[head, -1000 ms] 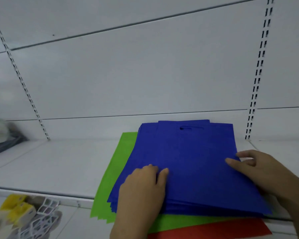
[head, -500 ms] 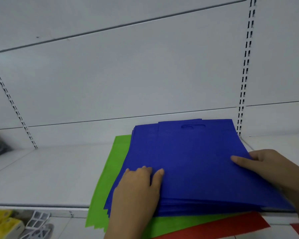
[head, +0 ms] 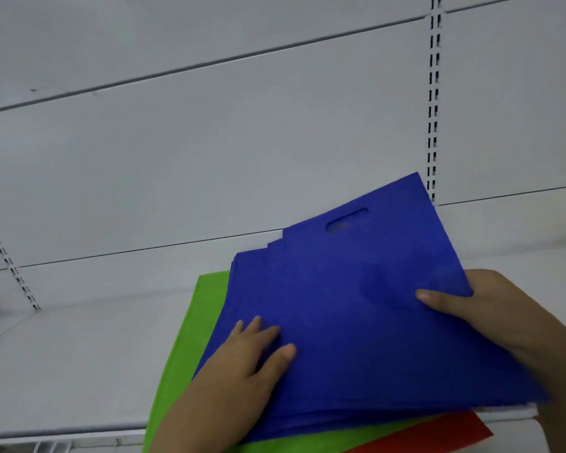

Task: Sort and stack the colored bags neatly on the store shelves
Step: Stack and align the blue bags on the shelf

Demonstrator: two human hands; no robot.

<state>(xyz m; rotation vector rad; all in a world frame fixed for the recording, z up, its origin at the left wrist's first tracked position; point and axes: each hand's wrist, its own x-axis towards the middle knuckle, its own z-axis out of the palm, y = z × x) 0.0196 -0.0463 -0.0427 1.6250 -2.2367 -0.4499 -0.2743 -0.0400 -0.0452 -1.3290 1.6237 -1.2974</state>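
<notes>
No text, label, brand, number or sign can be read anywhere in the frame.

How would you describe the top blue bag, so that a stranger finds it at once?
On the white shelf, a blue stack lies over green bags. The top blue bag is its uppermost sheet, alone lifted at the right edge, showing a handle slot.
</notes>
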